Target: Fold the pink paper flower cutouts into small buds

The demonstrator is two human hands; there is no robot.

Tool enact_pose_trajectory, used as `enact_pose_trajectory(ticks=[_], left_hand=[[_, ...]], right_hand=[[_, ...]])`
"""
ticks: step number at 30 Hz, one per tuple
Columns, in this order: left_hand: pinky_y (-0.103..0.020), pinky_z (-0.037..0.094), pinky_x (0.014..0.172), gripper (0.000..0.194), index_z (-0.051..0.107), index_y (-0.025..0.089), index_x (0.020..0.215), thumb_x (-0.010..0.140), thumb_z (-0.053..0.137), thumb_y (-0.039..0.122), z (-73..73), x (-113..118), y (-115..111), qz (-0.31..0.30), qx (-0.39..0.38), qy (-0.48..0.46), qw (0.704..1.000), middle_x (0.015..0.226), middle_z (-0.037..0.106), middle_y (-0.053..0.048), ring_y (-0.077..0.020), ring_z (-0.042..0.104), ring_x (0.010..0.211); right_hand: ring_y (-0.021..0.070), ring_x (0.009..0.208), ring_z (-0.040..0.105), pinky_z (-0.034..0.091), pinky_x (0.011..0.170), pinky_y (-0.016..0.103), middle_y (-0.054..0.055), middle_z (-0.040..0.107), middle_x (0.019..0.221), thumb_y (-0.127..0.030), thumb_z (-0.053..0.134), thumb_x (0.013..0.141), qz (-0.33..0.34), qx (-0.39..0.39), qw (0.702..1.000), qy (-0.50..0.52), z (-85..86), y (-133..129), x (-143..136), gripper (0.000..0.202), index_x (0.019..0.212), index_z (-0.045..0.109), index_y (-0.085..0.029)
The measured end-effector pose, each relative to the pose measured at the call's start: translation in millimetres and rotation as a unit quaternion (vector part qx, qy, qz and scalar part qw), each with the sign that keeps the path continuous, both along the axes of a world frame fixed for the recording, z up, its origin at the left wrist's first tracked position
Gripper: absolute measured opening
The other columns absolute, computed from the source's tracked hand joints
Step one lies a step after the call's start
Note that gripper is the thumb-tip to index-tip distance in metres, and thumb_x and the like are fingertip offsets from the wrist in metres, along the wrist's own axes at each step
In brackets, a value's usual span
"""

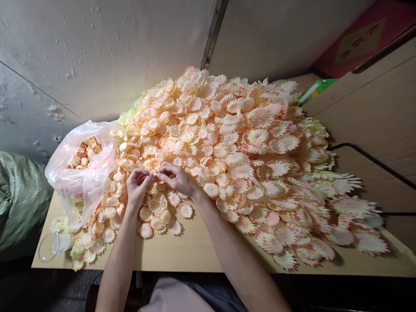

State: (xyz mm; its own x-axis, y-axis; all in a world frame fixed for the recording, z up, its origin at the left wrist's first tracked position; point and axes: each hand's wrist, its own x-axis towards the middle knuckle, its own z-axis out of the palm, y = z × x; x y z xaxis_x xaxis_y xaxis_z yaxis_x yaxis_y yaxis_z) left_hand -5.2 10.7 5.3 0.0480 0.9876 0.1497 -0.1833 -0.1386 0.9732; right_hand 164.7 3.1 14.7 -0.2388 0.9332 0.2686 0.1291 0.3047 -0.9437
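Left hand (138, 181) and right hand (177, 178): fingertips pinched, centre-left; contents, axis indiscernible. Round petal disc (186, 210), mid-frame, faces upward.

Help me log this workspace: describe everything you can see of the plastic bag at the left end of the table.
The plastic bag looks thin, translucent and whitish with a pink tint, crumpled and glossy. It slumps open, showing small cream-coloured pieces with red markings inside. Its front narrows to a low point. It stands on the left part of the table, with the heap of toothed, flower-like discs against its right side. Neither hand touches it.
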Motion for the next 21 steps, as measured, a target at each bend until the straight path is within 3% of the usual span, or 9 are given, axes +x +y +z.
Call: enact_pose_trajectory(ticks=[12,21], left_hand=[[-0.019,0.050,0.072,0.026,0.066,0.019,0.092,0.076,0.074,0.038,-3.9,-2.7,3.1,-0.011,-0.022,0.029,0.999,0.090,0.063,-0.003,-0.0098,0.061,0.078],[-0.020,0.051,0.072,0.026,0.065,0.018,0.085,0.069,0.081,0.030,-1.6,-2.0,1.9,-0.039,-0.026,-0.005,0.999,0.085,0.063,-0.001,-0.0092,0.062,0.076]], right_hand=[[0.0146,0.081,0.057,0.044,0.071,0.027,0.002,0.060,0.089,-0.023,0.057,0.086,0.000,-0.004,1.000,0.007,-2.5,-0.6,0.7,0.010,0.082,0.064,-0.018],[0.0160,0.083,0.060,0.047,0.077,0.030,0.003,0.063,0.088,-0.032,0.063,0.086,-0.017,0.010,1.000,-0.009,4.2,-3.7,-0.7,0.014,0.081,0.066,-0.019]])
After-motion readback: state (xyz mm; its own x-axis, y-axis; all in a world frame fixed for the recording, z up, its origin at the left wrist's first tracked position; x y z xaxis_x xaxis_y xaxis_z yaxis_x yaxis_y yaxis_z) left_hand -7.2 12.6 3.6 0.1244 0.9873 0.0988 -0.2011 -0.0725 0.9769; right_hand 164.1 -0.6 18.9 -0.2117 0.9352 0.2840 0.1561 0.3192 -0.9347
